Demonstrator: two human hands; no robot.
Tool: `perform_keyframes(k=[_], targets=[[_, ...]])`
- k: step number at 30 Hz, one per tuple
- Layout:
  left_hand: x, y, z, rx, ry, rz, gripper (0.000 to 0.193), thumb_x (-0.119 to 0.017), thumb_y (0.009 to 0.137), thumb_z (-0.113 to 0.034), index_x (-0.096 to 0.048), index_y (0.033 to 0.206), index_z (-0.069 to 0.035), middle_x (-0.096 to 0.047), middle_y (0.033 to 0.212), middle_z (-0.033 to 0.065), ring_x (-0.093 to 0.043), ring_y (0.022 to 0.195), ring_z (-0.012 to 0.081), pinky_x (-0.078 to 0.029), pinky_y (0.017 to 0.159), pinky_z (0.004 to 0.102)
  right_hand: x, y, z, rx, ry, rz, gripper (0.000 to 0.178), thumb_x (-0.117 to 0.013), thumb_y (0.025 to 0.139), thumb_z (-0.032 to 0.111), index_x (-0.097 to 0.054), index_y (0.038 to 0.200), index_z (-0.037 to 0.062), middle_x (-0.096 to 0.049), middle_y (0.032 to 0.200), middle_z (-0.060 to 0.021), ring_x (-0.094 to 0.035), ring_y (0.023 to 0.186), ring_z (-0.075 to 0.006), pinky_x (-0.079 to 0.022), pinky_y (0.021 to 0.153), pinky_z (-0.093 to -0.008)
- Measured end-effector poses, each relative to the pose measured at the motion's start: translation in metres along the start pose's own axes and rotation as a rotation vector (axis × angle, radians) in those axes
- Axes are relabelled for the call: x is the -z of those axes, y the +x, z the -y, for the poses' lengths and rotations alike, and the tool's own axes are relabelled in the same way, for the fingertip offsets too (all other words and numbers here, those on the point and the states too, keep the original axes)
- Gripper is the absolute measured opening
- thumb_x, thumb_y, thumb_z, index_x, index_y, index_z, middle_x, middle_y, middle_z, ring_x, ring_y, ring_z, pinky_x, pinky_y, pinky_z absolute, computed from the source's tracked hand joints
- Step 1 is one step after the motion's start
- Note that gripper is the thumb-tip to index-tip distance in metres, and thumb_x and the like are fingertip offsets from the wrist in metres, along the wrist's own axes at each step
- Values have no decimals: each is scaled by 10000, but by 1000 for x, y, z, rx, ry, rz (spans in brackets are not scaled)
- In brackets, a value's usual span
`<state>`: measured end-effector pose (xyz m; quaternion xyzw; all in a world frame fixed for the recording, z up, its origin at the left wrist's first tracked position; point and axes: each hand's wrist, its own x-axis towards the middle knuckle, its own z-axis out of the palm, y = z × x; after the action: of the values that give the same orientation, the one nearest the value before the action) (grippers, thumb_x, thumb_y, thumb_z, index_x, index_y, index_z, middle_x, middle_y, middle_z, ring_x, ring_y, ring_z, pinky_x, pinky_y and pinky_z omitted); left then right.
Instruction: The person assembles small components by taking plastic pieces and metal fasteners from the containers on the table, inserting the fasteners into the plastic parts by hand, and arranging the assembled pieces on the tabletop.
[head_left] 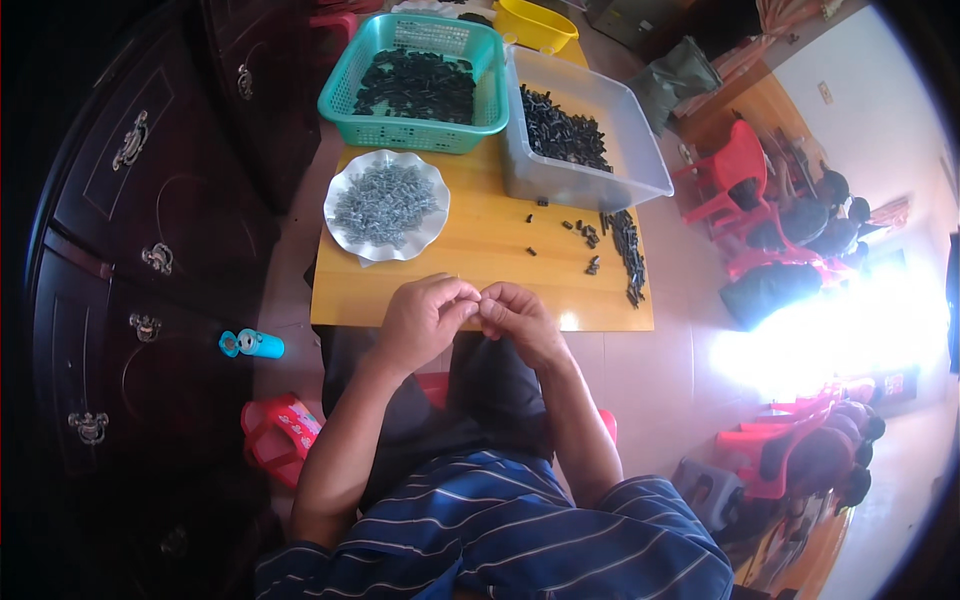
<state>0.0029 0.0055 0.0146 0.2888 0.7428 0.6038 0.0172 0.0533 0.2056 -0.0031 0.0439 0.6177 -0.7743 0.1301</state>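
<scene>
My left hand (424,318) and my right hand (524,322) meet over the near edge of the wooden table. Thumbs and forefingers are pinched together, tip to tip. Whatever lies between them is too small to make out. Just beyond my left hand sits a white scalloped plate (337,236) heaped with small clear or silvery pieces (388,203). To the right, several small black pieces (586,234) lie loose on the tabletop (478,237). Beside them a row of black pieces (630,258) runs along the table's right edge.
A green perforated basket (412,132) of flat black parts stands at the back left. Next to it, a translucent bin (600,187) holds short black pieces. Farther back is a yellow basin (538,25). Dark drawers rise at left; a blue bottle (262,344) lies on the floor.
</scene>
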Motion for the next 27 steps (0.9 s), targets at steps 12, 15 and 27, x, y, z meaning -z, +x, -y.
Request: perform_keyframes(k=[12, 15, 27], targets=[[-2, -3, 7, 54, 11, -44, 75, -705, 908, -40, -670, 909, 27, -710, 784, 97, -664, 669, 150, -521, 629, 294, -19, -5, 9, 318, -610, -183, 138, -680, 976, 121, -646, 998, -12, -705, 838, -45, -631, 737, -83, -516, 681, -242], [-4, -3, 6, 58, 4, -21, 88, -686, 928, -54, -654, 904, 24, -702, 769, 89, -651, 651, 143, -517, 619, 289, -21, -8, 13, 321, -552, -188, 134, -676, 967, 113, -646, 998, -14, -700, 822, -58, -629, 734, -85, -510, 683, -241], [-2, -3, 5, 126, 19, 19, 134, -663, 918, -136, -657, 915, -2, -706, 812, 170, -696, 776, 363, -528, 687, 417, 33, 4, 40, 450, -1104, -656, 75, -678, 914, 127, -691, 910, 53, -700, 825, -102, -700, 727, -249, -537, 653, -357]])
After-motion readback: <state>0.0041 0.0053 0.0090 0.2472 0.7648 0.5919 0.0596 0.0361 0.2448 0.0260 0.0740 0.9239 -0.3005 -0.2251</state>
